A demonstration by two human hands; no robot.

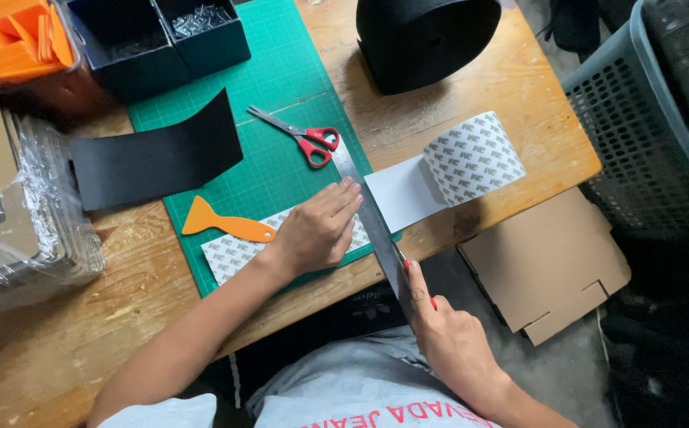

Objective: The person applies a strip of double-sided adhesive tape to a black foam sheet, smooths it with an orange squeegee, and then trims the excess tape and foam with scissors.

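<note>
Now cutting: left hand (pixel 317 230) flat, fingers spread, pinning long steel ruler (pixel 364 210) on patterned white tape sheet (pixel 233 252). Right hand (pixel 447 333) fingers closed around a red-handled knife (pixel 402 261) at the ruler's near end. Next move likely needs steady ruler pressure.

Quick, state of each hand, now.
Left hand: open, fingers flat, pressing the patterned sheet beside the metal ruler.
Right hand: closed on a red-handled cutter.

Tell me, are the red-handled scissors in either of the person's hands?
No, the red-handled scissors lie untouched on the green cutting mat, beyond the left hand pressing the metal ruler.
</note>
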